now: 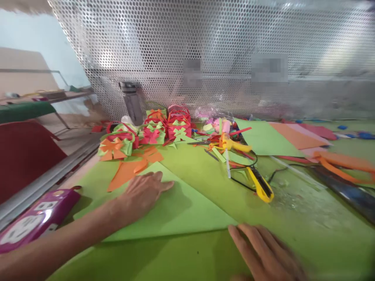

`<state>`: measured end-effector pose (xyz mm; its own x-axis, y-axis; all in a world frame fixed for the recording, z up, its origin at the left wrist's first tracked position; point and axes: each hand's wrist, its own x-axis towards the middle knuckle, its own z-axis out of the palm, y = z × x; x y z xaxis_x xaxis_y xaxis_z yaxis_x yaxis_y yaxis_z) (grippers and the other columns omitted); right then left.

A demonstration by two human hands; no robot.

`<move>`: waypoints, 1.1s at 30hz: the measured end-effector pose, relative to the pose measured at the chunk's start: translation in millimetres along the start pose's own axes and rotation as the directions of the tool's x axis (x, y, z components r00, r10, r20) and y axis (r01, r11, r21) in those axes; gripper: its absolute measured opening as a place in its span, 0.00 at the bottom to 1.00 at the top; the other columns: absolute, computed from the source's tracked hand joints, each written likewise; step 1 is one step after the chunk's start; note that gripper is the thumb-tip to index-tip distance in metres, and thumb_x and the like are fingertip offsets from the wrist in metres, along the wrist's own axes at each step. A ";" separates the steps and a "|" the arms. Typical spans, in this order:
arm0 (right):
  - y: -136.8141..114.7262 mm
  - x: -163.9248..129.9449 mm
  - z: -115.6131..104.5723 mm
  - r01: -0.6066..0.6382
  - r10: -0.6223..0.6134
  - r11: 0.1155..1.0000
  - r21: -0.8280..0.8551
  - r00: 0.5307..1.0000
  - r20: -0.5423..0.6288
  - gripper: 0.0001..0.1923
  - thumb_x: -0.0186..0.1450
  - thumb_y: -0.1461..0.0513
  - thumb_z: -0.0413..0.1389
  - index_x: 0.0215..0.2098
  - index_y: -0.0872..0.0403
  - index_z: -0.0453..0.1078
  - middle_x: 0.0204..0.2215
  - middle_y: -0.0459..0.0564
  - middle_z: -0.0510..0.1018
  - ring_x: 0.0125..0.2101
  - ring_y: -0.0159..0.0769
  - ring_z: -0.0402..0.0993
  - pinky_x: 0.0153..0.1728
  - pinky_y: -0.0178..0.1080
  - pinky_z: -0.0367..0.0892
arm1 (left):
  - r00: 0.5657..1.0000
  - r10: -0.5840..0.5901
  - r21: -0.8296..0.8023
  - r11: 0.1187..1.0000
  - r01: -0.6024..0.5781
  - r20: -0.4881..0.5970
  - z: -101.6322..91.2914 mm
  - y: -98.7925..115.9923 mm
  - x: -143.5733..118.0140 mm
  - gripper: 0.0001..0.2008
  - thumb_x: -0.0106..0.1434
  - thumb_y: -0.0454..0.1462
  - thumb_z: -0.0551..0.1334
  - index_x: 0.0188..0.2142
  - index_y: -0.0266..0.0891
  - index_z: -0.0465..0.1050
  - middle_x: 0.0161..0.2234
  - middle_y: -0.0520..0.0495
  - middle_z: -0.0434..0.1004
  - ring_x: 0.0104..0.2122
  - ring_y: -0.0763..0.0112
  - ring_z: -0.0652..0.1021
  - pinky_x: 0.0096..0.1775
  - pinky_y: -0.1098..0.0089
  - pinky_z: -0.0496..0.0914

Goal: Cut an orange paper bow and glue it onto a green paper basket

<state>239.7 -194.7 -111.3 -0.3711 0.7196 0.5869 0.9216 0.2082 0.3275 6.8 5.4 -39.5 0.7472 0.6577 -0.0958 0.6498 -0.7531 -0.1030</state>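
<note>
A light green sheet (181, 207), folded so that it tapers to a corner at the right, lies on the green tabletop (202, 253). My left hand (143, 193) rests on the sheet's upper left part with its fingers spread and pressing down. At the sheet's right corner, the fingertips of my right hand (260, 249) touch or nearly touch its edge. Those fingers are stretched out and slightly blurred, with nothing seen in them. Orange paper pieces (125, 173) lie just beyond my left hand.
Small red, green and orange paper baskets (178, 125) stand at the back beside a grey bottle (133, 103). A yellow glue gun (231, 144) and a yellow cutter knife (262, 187) lie right of centre. Colored sheets (269, 136) are farther right; a purple case (38, 218) is at left.
</note>
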 end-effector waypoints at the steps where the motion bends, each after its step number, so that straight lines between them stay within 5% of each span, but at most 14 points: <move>1: 0.0 0.9 -0.8 0.001 -0.001 1.000 0.012 1.000 0.000 0.30 0.73 0.53 0.35 0.42 0.57 0.77 0.35 0.54 0.82 0.32 0.40 0.77 0.34 0.41 0.68 | 0.999 0.040 0.024 0.999 -0.039 -0.028 -4.3 3.2 -1.8 0.27 0.66 0.25 0.43 0.51 0.45 0.74 0.31 0.46 0.68 0.30 0.65 0.70 0.29 0.68 0.56; 7: -0.5 6.4 -8.5 -0.002 0.003 0.999 0.037 1.000 -0.025 0.32 0.72 0.48 0.37 0.40 0.58 0.77 0.35 0.54 0.83 0.35 0.41 0.77 0.38 0.41 0.67 | 0.981 0.193 0.042 0.980 -0.193 0.016 -16.3 18.2 -5.5 0.15 0.67 0.33 0.48 0.35 0.34 0.73 0.35 0.41 0.71 0.37 0.60 0.71 0.39 0.61 0.63; 18: -6.2 8.9 -14.3 -0.002 0.003 0.999 0.034 1.000 -0.011 0.32 0.73 0.50 0.35 0.41 0.60 0.75 0.36 0.56 0.82 0.36 0.41 0.75 0.41 0.43 0.66 | 0.994 0.088 -0.088 0.993 -0.082 0.062 -2.1 37.3 -25.1 0.21 0.65 0.42 0.49 0.49 0.29 0.70 0.45 0.32 0.69 0.46 0.48 0.72 0.46 0.48 0.68; 24: -7.4 4.6 -13.0 -0.004 0.003 1.000 0.020 0.999 0.035 0.32 0.73 0.49 0.35 0.43 0.61 0.75 0.38 0.58 0.81 0.37 0.42 0.74 0.40 0.44 0.66 | 0.994 0.060 -0.071 0.995 -0.066 -0.090 36.8 38.8 -30.6 0.30 0.69 0.45 0.45 0.64 0.28 0.55 0.63 0.23 0.55 0.64 0.37 0.53 0.56 0.39 0.56; 30: -13.8 12.6 -26.0 -0.050 0.049 0.999 0.016 0.997 0.064 0.32 0.72 0.48 0.37 0.44 0.62 0.74 0.38 0.58 0.82 0.38 0.44 0.75 0.43 0.47 0.64 | 0.993 0.010 -0.038 0.999 -0.015 -0.121 50.9 44.4 -31.8 0.36 0.68 0.53 0.45 0.66 0.29 0.51 0.65 0.20 0.46 0.65 0.34 0.48 0.57 0.35 0.52; 33: -33.8 33.3 -27.9 -0.114 0.111 0.991 0.073 0.993 0.035 0.35 0.71 0.45 0.36 0.49 0.64 0.72 0.44 0.60 0.80 0.46 0.48 0.73 0.51 0.52 0.61 | 0.991 0.007 -0.013 1.000 -0.009 -0.135 50.3 44.8 -31.3 0.37 0.68 0.54 0.45 0.66 0.30 0.51 0.66 0.21 0.45 0.65 0.35 0.48 0.57 0.36 0.53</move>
<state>193.0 -196.3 -82.2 -0.2619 0.7609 0.5937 0.9637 0.1729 0.2034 5.5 -48.2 -90.9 0.7636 0.6445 0.0384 0.6451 -0.7589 -0.0891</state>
